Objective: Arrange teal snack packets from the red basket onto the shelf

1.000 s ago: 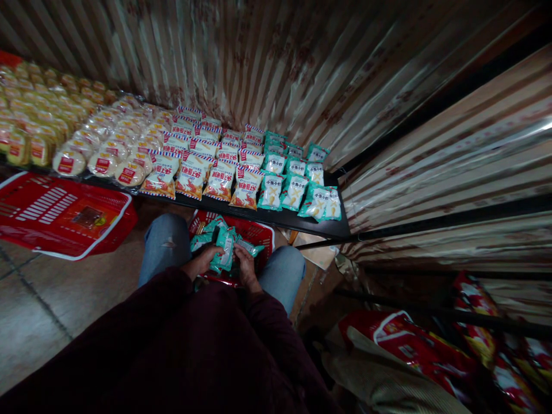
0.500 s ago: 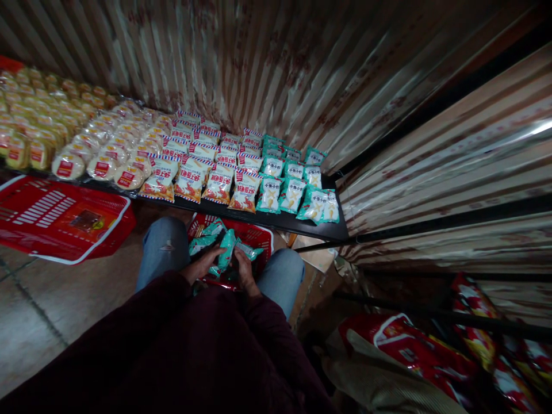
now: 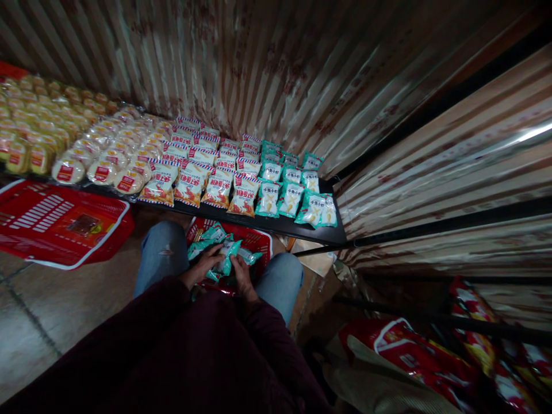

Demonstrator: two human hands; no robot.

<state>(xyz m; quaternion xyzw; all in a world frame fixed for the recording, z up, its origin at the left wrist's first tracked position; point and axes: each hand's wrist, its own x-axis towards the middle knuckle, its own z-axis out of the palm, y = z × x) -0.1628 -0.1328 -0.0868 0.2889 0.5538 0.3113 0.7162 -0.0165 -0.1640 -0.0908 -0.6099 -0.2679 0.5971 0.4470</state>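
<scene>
Between my knees stands a red shopping basket (image 3: 257,234) with several teal snack bags in it. Over it, my left hand (image 3: 206,264) and my right hand (image 3: 242,275) hold one teal-and-white snack bag (image 3: 226,256) from either side, its printed front turned up. My left fingers lie across the bag's left part, while my right thumb and fingers close on its right edge. Another teal bag (image 3: 248,256) rests just beyond my right hand. Rows of matching teal bags (image 3: 291,199) stand at the right end of the black shelf (image 3: 276,225).
White-and-orange snack bags (image 3: 218,187), round wrapped crackers (image 3: 101,171) and yellow packaged snacks (image 3: 30,152) fill the shelf leftward. A second red basket (image 3: 56,230) sits on the floor at left. Black metal bars (image 3: 397,230) and red packages (image 3: 414,356) are at right.
The held teal bag has turned from edge-on to show its printed front. My left fingers have moved onto it. The view has shifted slightly.
</scene>
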